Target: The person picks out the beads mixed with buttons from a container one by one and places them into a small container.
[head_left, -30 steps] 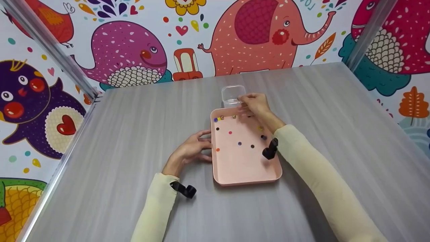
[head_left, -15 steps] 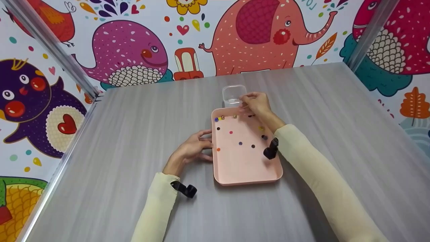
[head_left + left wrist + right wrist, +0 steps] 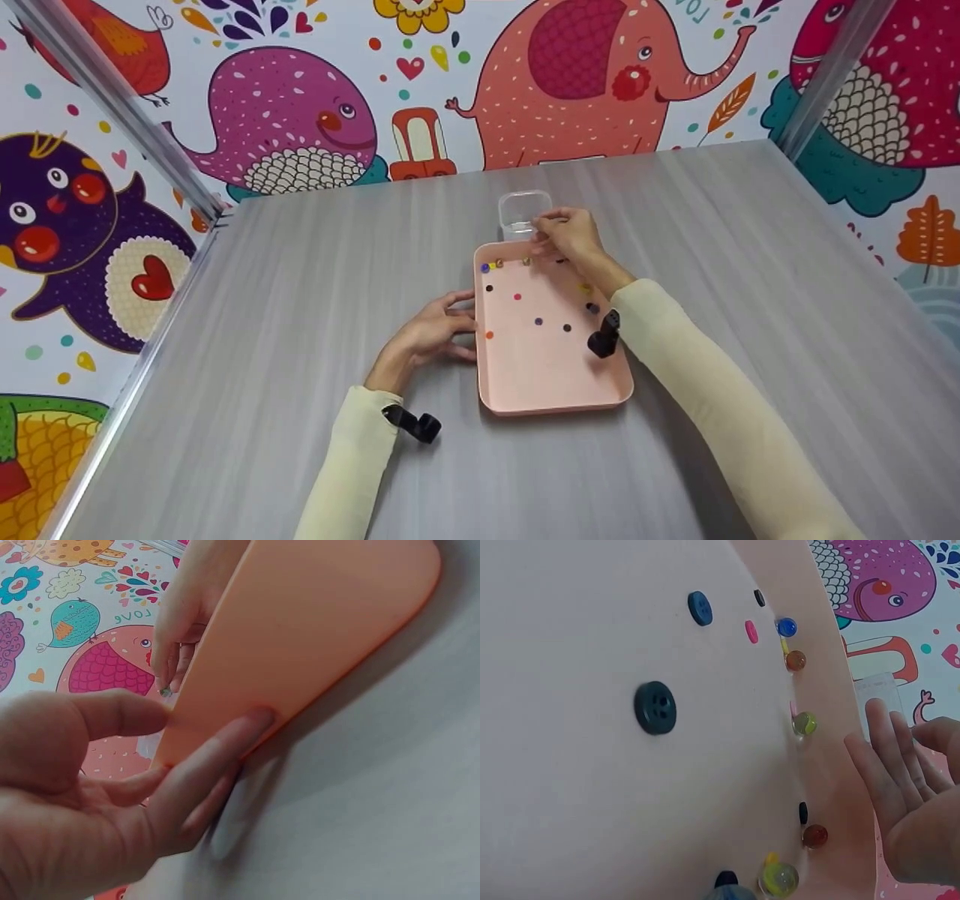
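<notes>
A shallow pink tray (image 3: 555, 379) lies on the table with small buttons and glass marbles in it. My left hand (image 3: 429, 330) rests its extended fingers on the tray's outer left wall. Over the tray's far end, my right hand (image 3: 571, 234) pinches a small greenish marble (image 3: 165, 691), mostly hidden by the fingertips. Just beyond the tray stands a clear plastic box (image 3: 525, 202), beside those fingertips. In the right wrist view a dark button (image 3: 655, 708) lies on the tray floor, while a yellow-green marble (image 3: 805, 724) sits by the far wall.
Grey wood-grain table (image 3: 300, 285) surrounds the tray. A cartoon-printed wall (image 3: 420, 75) and metal posts (image 3: 829, 82) bound it at the back and sides. Near the tray's right side, a black wrist camera (image 3: 604, 337) hangs from the right sleeve.
Almost nothing differs. The whole head view has shifted slightly; both hands, the tray and the box keep their places relative to each other.
</notes>
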